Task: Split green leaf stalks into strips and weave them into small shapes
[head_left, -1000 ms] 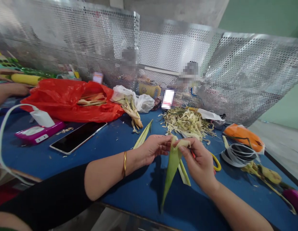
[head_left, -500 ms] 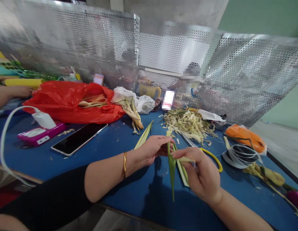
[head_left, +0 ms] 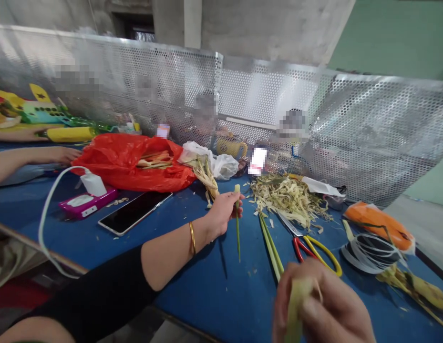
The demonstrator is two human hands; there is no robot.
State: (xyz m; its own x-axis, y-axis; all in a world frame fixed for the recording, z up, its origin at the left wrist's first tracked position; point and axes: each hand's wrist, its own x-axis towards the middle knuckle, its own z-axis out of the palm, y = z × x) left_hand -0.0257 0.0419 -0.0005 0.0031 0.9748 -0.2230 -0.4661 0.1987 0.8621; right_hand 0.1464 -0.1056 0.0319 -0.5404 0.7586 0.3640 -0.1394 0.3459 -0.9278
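My left hand [head_left: 227,208] is closed around a narrow green leaf strip [head_left: 238,238], whose pale end sticks up above the thumb while its pointed tip hangs down over the table. Close to the camera, my right hand [head_left: 324,305] pinches a broader, pale yellow-green leaf strip [head_left: 295,305] between thumb and fingers. Two long green leaves [head_left: 272,250] lie on the blue table between the hands, their near ends hidden by my right hand. Beyond that hand lie scissors [head_left: 316,250] with one red and one yellow handle, blades toward a heap of shredded dry leaves [head_left: 289,197].
A red plastic bag [head_left: 110,157] holds dry stalks; beside it are a bundle of dried leaves [head_left: 206,177], a phone [head_left: 135,214] and a purple power strip [head_left: 87,202]. White cord [head_left: 364,252] lies right. Another person's hand [head_left: 64,155] touches the bag. Perforated metal panels [head_left: 164,85] stand behind.
My hands, together on the leaf half a second ago, are now apart. The right hand has come toward the camera with a pale strip; the left keeps the green one. The view has shifted.
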